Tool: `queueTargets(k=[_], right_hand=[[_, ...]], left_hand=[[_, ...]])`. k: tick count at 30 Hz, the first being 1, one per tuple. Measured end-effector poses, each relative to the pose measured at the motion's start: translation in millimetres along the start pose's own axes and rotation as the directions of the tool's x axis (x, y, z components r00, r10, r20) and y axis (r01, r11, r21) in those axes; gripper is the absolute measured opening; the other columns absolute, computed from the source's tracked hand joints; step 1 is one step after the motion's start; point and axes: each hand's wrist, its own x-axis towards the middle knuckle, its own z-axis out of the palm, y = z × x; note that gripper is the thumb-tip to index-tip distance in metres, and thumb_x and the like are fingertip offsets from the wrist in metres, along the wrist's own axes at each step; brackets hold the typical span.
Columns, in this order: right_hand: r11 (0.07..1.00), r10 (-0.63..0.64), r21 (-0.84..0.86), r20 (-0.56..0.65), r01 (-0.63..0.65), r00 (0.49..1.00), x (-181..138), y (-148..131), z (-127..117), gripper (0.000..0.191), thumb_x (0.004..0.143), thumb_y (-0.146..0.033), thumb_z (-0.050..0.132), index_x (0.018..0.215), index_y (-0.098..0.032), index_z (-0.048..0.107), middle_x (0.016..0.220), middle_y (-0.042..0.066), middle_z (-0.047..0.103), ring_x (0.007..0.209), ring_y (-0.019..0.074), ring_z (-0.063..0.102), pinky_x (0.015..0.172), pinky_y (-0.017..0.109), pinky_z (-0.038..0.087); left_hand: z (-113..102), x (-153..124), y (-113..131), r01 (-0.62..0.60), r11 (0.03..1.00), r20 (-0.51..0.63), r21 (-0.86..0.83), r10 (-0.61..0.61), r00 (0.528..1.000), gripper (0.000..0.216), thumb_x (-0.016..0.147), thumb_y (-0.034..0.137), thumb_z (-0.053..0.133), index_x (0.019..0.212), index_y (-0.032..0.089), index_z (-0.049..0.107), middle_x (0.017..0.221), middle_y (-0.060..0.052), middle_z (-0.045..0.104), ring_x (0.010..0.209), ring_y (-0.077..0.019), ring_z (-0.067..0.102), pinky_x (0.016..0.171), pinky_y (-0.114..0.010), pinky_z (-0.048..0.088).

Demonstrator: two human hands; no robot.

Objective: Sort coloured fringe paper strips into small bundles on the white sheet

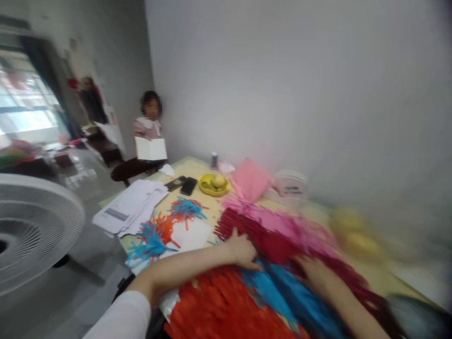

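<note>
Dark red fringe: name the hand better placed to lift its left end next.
Probably the left hand: it is nearer that end of the dark red fringe; the right hand is farther along.

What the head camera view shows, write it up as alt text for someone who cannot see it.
A person's left hand and right hand reach onto dark red fringed strips on a yellow table, with pink strips behind and orange-red strips in front. Beyond, another person has an open white booklet; a fan stands at picture left.
</note>
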Motion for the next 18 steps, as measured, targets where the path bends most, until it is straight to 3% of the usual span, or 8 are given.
queueTargets(k=[3,6,10,13,15,18], right_hand=[[0.999,0.037,0.005,0.077,-0.037,0.996,-5,-3,-3,0.014,0.08,-0.019,0.065,0.088,-0.023,0.076,0.105,0.012,0.074,0.102,0.027,0.067,0.087,0.036,0.051],[0.995,0.095,0.018,0.103,-0.097,0.99,-7,0,2,0.014,0.092,-0.023,0.059,0.088,-0.016,0.071,0.1,0.01,0.072,0.101,0.0222,0.065,0.092,0.039,0.049],[0.982,0.168,0.067,0.095,-0.175,0.981,-3,1,1,0.026,0.095,-0.035,0.06,0.112,-0.016,0.065,0.116,0.008,0.065,0.104,0.02,0.063,0.091,0.043,0.052],[0.968,0.208,0.122,0.101,-0.22,0.973,2,3,-4,0.03,0.095,-0.035,0.06,0.118,-0.016,0.062,0.12,0.009,0.064,0.103,0.0205,0.064,0.089,0.042,0.054],[0.957,0.231,0.156,0.111,-0.246,0.967,5,5,-8,0.031,0.095,-0.035,0.06,0.119,-0.016,0.062,0.119,0.008,0.064,0.101,0.0199,0.064,0.086,0.041,0.055],[0.939,0.269,0.194,0.106,-0.285,0.957,7,6,-13,0.03,0.095,-0.035,0.06,0.119,-0.017,0.062,0.118,0.008,0.064,0.098,0.0189,0.065,0.084,0.039,0.056]], left_hand=[[-9,-7,-4,-0.021,0.999,-0.041,-0.043,0.019,0.999,0.034,0.087,0.052,0.061,0.104,0.026,0.073,0.115,-0.01,0.07,0.119,-0.0315,0.053,0.106,-0.06,0.034],[-14,-6,-4,-0.074,0.995,-0.073,-0.063,0.07,0.995,0.03,0.088,0.048,0.061,0.104,0.025,0.073,0.117,-0.009,0.069,0.12,-0.0299,0.052,0.109,-0.058,0.031],[-20,0,10,-0.148,0.987,-0.071,-0.058,0.144,0.987,0.026,0.089,0.046,0.061,0.095,0.025,0.076,0.115,-0.007,0.07,0.119,-0.0288,0.051,0.11,-0.056,0.029],[-25,8,23,-0.217,0.974,-0.079,-0.061,0.212,0.974,0.026,0.09,0.046,0.059,0.09,0.027,0.077,0.119,-0.004,0.069,0.119,-0.0265,0.051,0.108,-0.048,0.033],[-26,16,31,-0.199,0.977,-0.138,-0.073,0.187,0.973,0.028,0.091,0.046,0.057,0.091,0.026,0.076,0.119,-0.003,0.069,0.115,-0.0238,0.052,0.104,-0.039,0.038],[-24,31,37,-0.041,0.995,-0.257,-0.096,0.015,0.966,0.032,0.096,0.039,0.048,0.098,0.021,0.073,0.113,-0.006,0.069,0.107,-0.0223,0.054,0.096,-0.034,0.042]])
